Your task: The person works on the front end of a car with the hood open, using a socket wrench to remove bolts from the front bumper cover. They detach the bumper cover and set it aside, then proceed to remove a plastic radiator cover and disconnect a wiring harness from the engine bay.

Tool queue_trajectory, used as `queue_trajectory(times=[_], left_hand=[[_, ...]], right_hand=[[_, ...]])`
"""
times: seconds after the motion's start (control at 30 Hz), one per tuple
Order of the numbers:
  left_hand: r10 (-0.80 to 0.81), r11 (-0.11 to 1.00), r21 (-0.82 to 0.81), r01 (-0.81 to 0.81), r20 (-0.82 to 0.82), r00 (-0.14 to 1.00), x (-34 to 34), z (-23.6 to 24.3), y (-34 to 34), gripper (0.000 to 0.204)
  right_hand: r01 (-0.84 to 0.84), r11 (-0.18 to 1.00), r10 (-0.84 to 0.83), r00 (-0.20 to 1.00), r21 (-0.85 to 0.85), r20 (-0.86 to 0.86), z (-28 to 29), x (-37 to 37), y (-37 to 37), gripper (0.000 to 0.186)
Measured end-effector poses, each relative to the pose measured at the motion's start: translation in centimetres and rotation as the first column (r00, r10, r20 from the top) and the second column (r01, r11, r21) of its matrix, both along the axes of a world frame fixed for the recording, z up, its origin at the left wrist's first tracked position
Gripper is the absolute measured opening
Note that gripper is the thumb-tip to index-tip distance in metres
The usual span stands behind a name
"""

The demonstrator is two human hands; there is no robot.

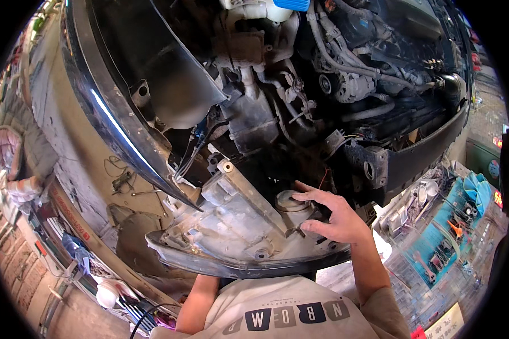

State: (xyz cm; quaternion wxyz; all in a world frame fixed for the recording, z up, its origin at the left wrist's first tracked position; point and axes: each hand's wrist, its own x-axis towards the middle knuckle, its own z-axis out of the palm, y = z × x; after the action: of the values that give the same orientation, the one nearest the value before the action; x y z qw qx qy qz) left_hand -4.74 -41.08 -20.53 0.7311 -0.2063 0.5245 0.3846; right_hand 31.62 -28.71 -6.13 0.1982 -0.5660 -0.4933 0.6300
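A car headlight lies across the front of my body, its pale plastic back turned up and its dark-rimmed edge toward my chest. On its right part sits a round cap. My right hand closes around this cap, fingers over its far side and thumb on its near side. From below, my left forearm runs in under the headlight. The headlight hides my left hand, so its fingers do not show.
Ahead is an opened car front with a black fender, an alternator and a bumper beam. A turquoise tool tray with several tools stands at the right. Cables and a small tool lie on the floor at the left.
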Motion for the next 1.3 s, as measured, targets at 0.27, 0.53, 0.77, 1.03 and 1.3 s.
queue_trajectory(times=[0.27,0.53,0.77,1.03,1.3], left_hand=[[-0.006,1.0,-0.007,0.006,-0.008,1.0,-0.5,-0.2,0.1,0.054],[-0.045,0.999,0.025,0.046,-0.059,0.997,-2.7,-0.1,1.3,0.052],[-0.319,0.921,0.146,0.362,-0.252,0.914,-8.3,0.1,6.2,0.05],[-0.415,0.906,0.007,0.423,-0.181,0.891,-8.3,1.6,17.1,0.042],[-0.624,0.697,0.13,0.705,-0.373,0.686,-9.8,3.3,15.8,0.04]], right_hand=[[-0.009,0.999,0.009,1.0,0.047,0.001,-0.7,-0.2,0.0,0.057],[-0.008,0.998,0.008,1.0,0.055,0.006,-1.2,-0.4,0.3,0.055],[-0.021,1.0,0.022,1.0,-0.013,0.022,-0.5,-0.4,0.4,0.057],[-0.036,0.999,0.037,0.999,-0.032,0.026,-0.5,-0.4,0.5,0.056],[-0.049,0.995,0.048,0.999,-0.082,-0.019,0.2,0.3,0.9,0.052]])
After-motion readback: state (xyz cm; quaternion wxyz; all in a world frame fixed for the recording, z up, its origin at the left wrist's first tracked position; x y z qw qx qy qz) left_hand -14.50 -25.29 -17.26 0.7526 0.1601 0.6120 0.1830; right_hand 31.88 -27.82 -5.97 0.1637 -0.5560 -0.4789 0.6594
